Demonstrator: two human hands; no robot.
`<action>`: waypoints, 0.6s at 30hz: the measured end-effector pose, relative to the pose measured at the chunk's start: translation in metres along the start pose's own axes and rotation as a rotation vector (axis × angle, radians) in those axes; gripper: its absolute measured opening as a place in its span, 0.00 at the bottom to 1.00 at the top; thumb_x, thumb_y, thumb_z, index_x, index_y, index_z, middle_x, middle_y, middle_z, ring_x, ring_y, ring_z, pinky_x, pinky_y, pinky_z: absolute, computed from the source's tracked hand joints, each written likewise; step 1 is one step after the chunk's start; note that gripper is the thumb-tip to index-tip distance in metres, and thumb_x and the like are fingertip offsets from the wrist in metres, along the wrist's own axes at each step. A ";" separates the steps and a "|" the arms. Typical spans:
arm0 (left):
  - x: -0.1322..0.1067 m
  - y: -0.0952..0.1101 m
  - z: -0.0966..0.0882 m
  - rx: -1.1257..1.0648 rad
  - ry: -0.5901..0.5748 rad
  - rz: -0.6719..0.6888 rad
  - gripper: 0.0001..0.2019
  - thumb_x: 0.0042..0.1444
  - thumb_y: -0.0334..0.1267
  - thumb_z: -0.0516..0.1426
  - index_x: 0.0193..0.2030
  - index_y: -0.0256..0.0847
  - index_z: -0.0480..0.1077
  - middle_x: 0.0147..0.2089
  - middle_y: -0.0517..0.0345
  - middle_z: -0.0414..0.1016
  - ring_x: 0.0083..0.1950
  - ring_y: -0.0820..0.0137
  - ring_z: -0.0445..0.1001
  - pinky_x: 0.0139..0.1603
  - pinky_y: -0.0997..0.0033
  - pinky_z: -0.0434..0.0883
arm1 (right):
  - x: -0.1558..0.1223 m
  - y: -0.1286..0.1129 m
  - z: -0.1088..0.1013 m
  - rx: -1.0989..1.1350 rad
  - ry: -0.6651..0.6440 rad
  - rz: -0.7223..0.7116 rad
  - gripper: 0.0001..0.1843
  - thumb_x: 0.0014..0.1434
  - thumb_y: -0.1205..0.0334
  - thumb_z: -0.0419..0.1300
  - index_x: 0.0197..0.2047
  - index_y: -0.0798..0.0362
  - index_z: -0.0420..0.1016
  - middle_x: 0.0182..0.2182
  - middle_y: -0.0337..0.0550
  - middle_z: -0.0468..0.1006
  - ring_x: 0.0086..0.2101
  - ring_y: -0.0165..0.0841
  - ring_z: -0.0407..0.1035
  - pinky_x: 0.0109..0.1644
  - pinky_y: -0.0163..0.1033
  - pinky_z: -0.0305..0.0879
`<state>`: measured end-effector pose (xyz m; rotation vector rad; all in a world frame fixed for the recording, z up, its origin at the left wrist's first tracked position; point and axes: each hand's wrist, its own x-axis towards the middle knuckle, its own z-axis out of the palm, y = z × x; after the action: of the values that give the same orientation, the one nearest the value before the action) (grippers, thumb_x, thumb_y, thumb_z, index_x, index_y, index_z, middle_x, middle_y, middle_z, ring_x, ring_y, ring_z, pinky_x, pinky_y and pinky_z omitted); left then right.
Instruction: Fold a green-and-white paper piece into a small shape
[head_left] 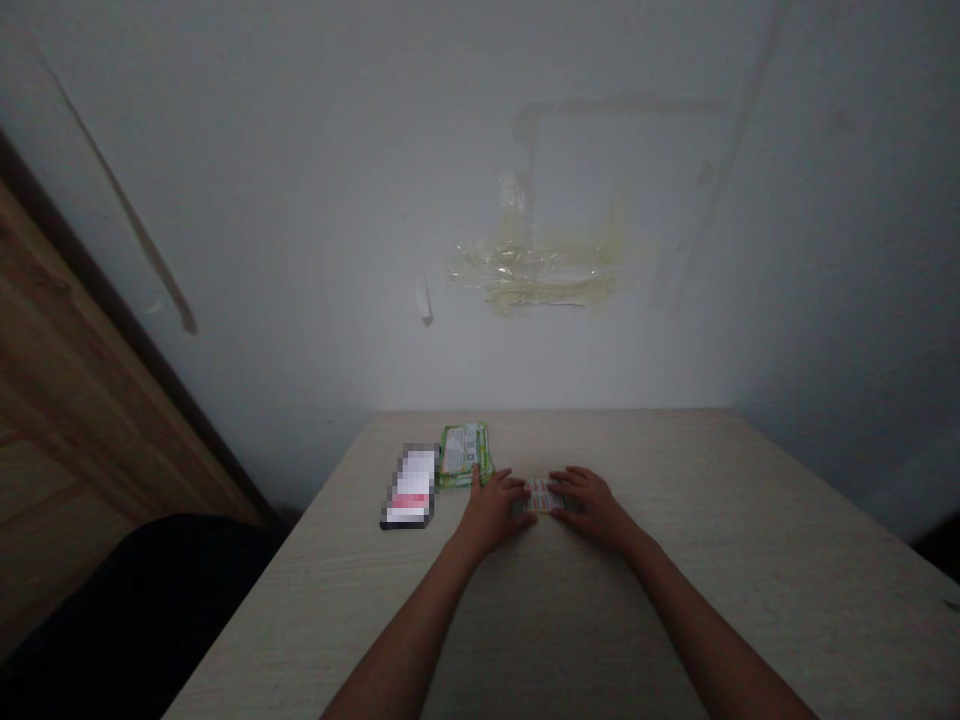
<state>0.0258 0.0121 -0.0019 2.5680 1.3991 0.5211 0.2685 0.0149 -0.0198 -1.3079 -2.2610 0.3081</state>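
A small printed card (543, 495) with rows of red and white print lies on the table between my hands. At its left edge is my left hand (495, 510), fingers spread, with fingertips and thumb resting by the edge. The outer fingers of that hand reach up to a stack of green printed packets or cards (465, 450). My right hand (596, 505) lies at the card's right edge, its fingers stretched over that side and the thumb near the lower corner. Fingers partly cover both ends of the card.
A phone (412, 485) with a blurred-out screen lies left of the green stack. The pale wooden table (675, 470) meets a grey wall (315, 250) bearing patches of clear tape (532, 270). A dark rounded shape (165, 580) and wooden panelling (67, 380) stand at the left.
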 end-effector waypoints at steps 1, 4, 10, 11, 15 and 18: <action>0.000 0.000 0.000 -0.003 -0.002 -0.001 0.19 0.54 0.51 0.60 0.52 0.54 0.72 0.59 0.57 0.73 0.67 0.56 0.58 0.68 0.33 0.29 | 0.000 0.000 0.000 0.011 0.005 -0.002 0.24 0.56 0.48 0.62 0.56 0.43 0.73 0.58 0.44 0.72 0.59 0.46 0.59 0.63 0.58 0.53; 0.000 -0.001 -0.001 -0.006 -0.005 -0.006 0.18 0.55 0.52 0.59 0.52 0.55 0.72 0.58 0.59 0.73 0.67 0.57 0.59 0.68 0.33 0.29 | 0.001 0.000 0.000 0.054 0.024 -0.016 0.21 0.57 0.49 0.61 0.53 0.44 0.76 0.56 0.45 0.73 0.60 0.45 0.58 0.63 0.57 0.54; 0.000 -0.001 -0.001 -0.002 0.016 -0.020 0.14 0.60 0.48 0.56 0.50 0.54 0.73 0.56 0.59 0.75 0.65 0.60 0.61 0.69 0.38 0.33 | 0.004 -0.001 0.002 0.145 0.037 -0.030 0.14 0.61 0.52 0.59 0.46 0.44 0.80 0.51 0.44 0.77 0.59 0.42 0.59 0.63 0.55 0.57; 0.000 0.000 -0.002 0.000 0.021 -0.023 0.13 0.61 0.48 0.55 0.50 0.53 0.73 0.55 0.59 0.75 0.65 0.60 0.61 0.69 0.38 0.33 | 0.004 -0.001 0.002 0.159 0.042 -0.025 0.14 0.62 0.52 0.58 0.46 0.45 0.80 0.50 0.44 0.77 0.58 0.42 0.60 0.63 0.55 0.57; 0.000 0.004 -0.003 -0.009 0.065 -0.022 0.12 0.63 0.47 0.52 0.47 0.52 0.74 0.51 0.60 0.77 0.61 0.63 0.65 0.68 0.36 0.32 | 0.006 -0.002 0.002 0.203 0.083 -0.030 0.14 0.61 0.53 0.58 0.46 0.47 0.80 0.47 0.46 0.79 0.56 0.42 0.63 0.61 0.54 0.60; 0.000 0.009 -0.003 0.001 0.099 -0.041 0.14 0.65 0.47 0.49 0.44 0.49 0.74 0.49 0.59 0.77 0.56 0.65 0.69 0.68 0.37 0.32 | 0.007 -0.003 0.000 0.193 0.082 -0.054 0.14 0.57 0.52 0.63 0.45 0.47 0.80 0.44 0.45 0.81 0.55 0.43 0.65 0.60 0.52 0.61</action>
<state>0.0313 0.0073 0.0035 2.5401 1.4801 0.6494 0.2634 0.0191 -0.0168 -1.1375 -2.1358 0.4332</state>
